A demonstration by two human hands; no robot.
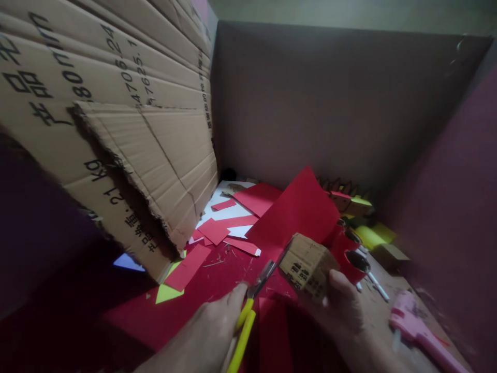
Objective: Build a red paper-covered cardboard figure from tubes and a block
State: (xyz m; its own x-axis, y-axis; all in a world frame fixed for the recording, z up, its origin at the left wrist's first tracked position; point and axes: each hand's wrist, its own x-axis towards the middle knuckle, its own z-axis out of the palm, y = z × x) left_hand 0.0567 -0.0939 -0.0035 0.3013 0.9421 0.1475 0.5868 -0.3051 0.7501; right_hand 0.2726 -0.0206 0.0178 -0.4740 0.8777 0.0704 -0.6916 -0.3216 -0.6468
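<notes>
My left hand [212,329] comes in from the bottom and is closed round yellow-handled scissors [245,324], gripping them near the pivot. Their blades point up and right, the tips close to a small cardboard box [308,265]. My right hand [344,305] grips that box from its right side, thumb over the near edge. The box has dark printed characters on its face. Behind it a large sheet of red paper [297,212] stands up at a slant; whether the two are joined I cannot tell. The fingers under the box are hidden.
Red paper scraps [213,231] and a yellow-green scrap [169,293] lie on the red surface. At left leans corrugated cardboard [155,160]. On the right are red cups [357,265], a pink glue gun [411,316] and a white stick [377,286]. A grey panel [330,103] stands behind.
</notes>
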